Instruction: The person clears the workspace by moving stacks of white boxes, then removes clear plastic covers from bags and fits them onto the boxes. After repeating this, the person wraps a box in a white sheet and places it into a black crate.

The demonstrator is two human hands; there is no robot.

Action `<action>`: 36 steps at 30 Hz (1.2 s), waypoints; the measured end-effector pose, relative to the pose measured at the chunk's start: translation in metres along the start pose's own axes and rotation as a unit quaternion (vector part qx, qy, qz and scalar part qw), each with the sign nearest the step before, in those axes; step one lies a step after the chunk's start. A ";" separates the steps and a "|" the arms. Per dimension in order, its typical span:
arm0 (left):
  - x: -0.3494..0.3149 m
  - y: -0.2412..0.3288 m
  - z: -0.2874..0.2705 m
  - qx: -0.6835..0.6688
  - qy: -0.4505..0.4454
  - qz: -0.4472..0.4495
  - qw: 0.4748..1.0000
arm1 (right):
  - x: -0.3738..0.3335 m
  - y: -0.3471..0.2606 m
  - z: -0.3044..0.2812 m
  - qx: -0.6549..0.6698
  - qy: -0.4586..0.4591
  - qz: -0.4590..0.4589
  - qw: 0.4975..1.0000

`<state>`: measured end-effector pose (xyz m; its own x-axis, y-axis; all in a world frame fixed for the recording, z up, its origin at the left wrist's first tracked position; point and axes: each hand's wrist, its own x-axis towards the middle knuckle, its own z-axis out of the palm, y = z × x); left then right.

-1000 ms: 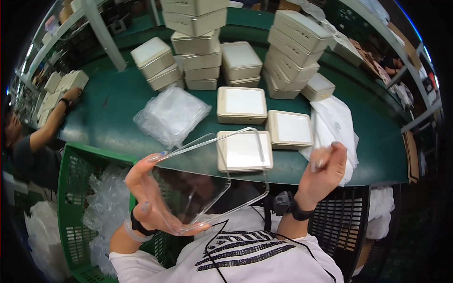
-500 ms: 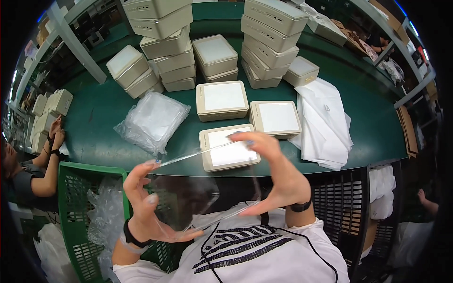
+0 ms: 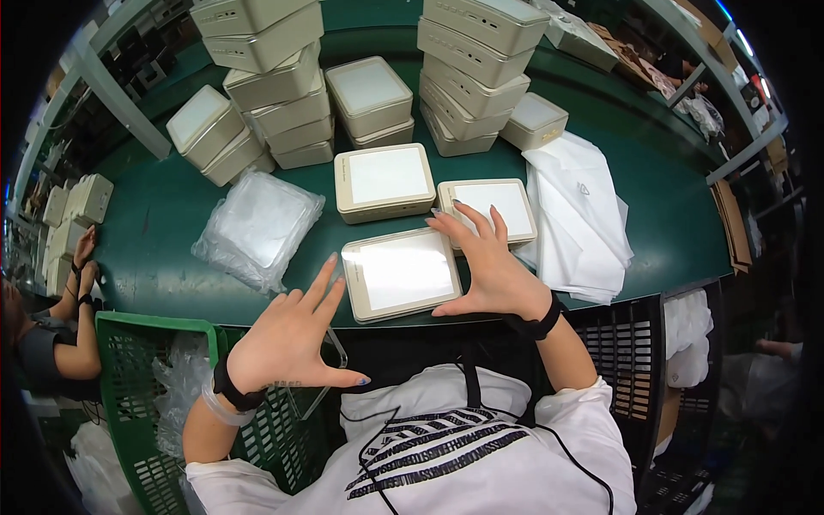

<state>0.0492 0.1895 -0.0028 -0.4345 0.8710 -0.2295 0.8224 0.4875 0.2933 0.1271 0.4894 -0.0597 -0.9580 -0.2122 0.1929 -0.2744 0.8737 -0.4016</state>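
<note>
A cream box with a white top panel (image 3: pixel 402 273) lies at the near edge of the green table. Around its right side my right hand (image 3: pixel 496 275) is spread, thumb by the near right corner, fingers over the far right corner. My left hand (image 3: pixel 287 343) is open at the box's lower left, fingers stretched forward and thumb pointing right. Under that hand shows the bent edge of a clear plastic piece (image 3: pixel 313 403); most of it is hidden, and whether the hand touches it cannot be told. Two similar boxes, one behind (image 3: pixel 384 180) and one to the right (image 3: pixel 493 210), lie close by.
Tall stacks of cream boxes (image 3: pixel 287 94) (image 3: pixel 472 77) stand at the back. A plastic-wrapped bundle (image 3: pixel 257 227) lies left, white bags (image 3: pixel 579 219) right. A green crate (image 3: pixel 154 319) and a black crate (image 3: pixel 622 360) flank me. Another person's arm (image 3: pixel 81 335) is far left.
My hands have come apart from the clear plastic piece they held between them. The right hand has moved down to the front box; the left has turned palm down, with the clear piece lower beneath it.
</note>
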 end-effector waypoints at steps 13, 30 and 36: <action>0.021 -0.013 0.004 0.025 0.022 0.015 0.999 | 0.012 -0.004 -0.012 -0.034 -0.071 0.002 0.997; 0.023 -0.010 0.015 0.036 0.047 0.001 0.998 | 0.015 -0.014 -0.013 -0.007 -0.148 0.043 0.988; 0.009 0.000 0.004 0.029 0.022 0.012 0.999 | 0.019 -0.013 -0.021 -0.019 -0.174 0.040 0.984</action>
<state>0.0469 0.1968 -0.0088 -0.4298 0.8845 -0.1813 0.8516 0.4638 0.2442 0.1138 0.4832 -0.0322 -0.9486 -0.2734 -0.1593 -0.1999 0.9081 -0.3680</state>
